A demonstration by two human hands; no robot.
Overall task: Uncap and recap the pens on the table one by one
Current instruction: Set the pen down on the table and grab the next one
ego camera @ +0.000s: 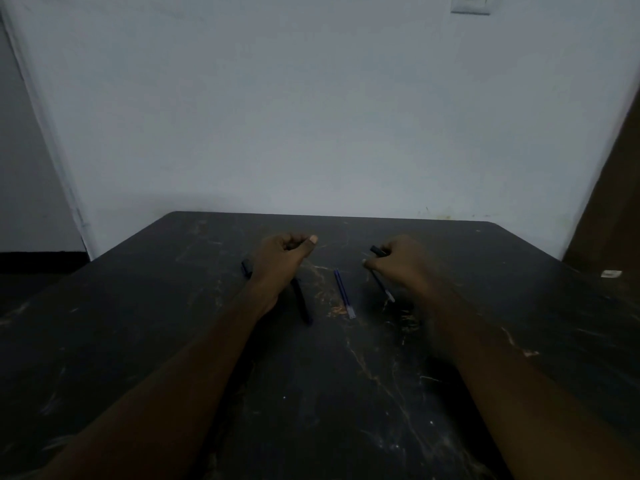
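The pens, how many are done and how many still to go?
Finished ones can't be counted from this picture. In hand: the right hand grips a pen; the left hand is closed, contents unclear. On the table lie a blue pen and a dark pen, maybe still waiting.

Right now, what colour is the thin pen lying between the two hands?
Blue thin pen; head view.

black table (346, 393) — blue pen (343, 293)

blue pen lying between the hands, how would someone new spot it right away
Start at the dark table and find the gap between the left hand and the right hand. The blue pen lies there alone, untouched. It is thin and blue with a pale near end; the pens beside it are black.
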